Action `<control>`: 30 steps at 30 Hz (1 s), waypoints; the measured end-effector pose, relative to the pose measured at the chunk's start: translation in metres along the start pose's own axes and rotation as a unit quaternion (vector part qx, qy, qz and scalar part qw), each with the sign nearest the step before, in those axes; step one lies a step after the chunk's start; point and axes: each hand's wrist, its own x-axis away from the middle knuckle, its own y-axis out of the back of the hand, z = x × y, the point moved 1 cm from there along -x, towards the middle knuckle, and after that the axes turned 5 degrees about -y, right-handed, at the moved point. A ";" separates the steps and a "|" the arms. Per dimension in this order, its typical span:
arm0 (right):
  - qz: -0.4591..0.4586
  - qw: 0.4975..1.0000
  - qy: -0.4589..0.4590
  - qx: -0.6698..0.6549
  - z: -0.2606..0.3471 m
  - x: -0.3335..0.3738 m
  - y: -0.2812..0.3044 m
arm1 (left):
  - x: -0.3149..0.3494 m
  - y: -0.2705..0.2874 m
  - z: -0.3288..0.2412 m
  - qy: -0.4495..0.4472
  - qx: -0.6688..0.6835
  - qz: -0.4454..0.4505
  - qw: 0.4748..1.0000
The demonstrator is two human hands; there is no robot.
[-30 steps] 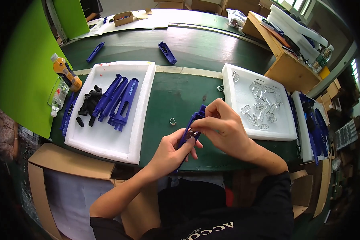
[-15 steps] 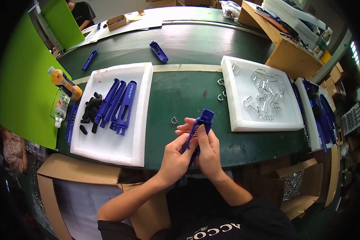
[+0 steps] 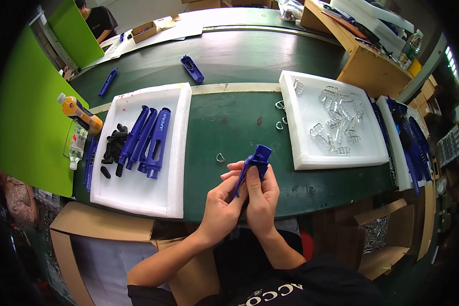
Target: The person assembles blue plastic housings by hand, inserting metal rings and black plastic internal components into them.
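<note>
Over the front of the green table, my left hand [image 3: 220, 208] and my right hand [image 3: 263, 204] are both closed around a blue plastic housing [image 3: 260, 157]. Its squared end points up and away from me, while its lower part is hidden by my fingers. My right thumb presses along its face; the left fingers pinch its side lower down. Whether a smaller part sits between the fingertips cannot be made out. A small metal D-shaped ring [image 3: 220, 158] lies on the table just beyond my left hand.
On the left, a white foam tray [image 3: 175, 168] holds blue tubes [image 3: 159, 140] and black pieces [image 3: 116, 142]. Another foam tray [image 3: 341, 162] at right carries clear plastic parts [image 3: 336, 120]. Bottles [image 3: 80, 113] stand far left. Beyond are blue housings [image 3: 192, 69] on a dark surface and a person [image 3: 101, 21].
The blue housing tilts a little differently as my hands shift slightly toward me. On the far dark surface, the blue housings have moved left. The view has shifted slightly.
</note>
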 end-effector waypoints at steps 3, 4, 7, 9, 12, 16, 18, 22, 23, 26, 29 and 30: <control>0.003 0.999 0.007 0.052 -0.008 -0.004 0.010 | -0.003 0.000 0.003 -0.014 -0.031 -0.001 0.999; 0.002 0.999 0.006 0.053 -0.011 -0.005 0.014 | -0.003 0.001 0.004 -0.012 -0.031 -0.001 0.999; 0.035 0.999 -0.001 0.029 -0.016 -0.007 0.020 | -0.004 0.000 0.005 -0.008 -0.029 -0.003 1.000; 0.027 0.997 0.024 0.071 -0.016 -0.004 0.018 | -0.004 0.000 0.004 -0.023 -0.057 0.005 0.998; 0.007 0.999 0.002 0.034 -0.013 -0.004 0.009 | -0.005 0.001 0.004 0.001 -0.052 -0.001 0.999; -0.030 0.999 0.010 0.009 -0.007 -0.005 0.001 | -0.005 0.000 0.002 0.009 -0.048 -0.004 0.999; 0.001 0.999 0.011 0.040 -0.013 -0.005 0.009 | -0.004 -0.002 0.000 0.007 -0.067 -0.013 0.998; -0.031 0.999 -0.007 -0.022 -0.009 0.003 0.005 | -0.003 -0.006 -0.001 -0.039 -0.116 -0.015 0.992; -0.030 0.999 0.008 -0.024 -0.009 0.003 0.005 | -0.003 -0.006 0.002 -0.054 -0.121 -0.023 0.991; -0.028 0.999 0.014 -0.018 -0.011 0.002 0.009 | -0.002 -0.008 0.002 -0.052 -0.121 -0.031 0.991; -0.022 1.000 -0.006 -0.018 -0.011 0.001 0.010 | -0.001 -0.006 0.002 -0.030 -0.123 -0.040 0.991; -0.018 0.999 -0.014 -0.025 -0.011 0.000 0.010 | 0.000 -0.006 0.003 -0.023 -0.128 -0.047 0.990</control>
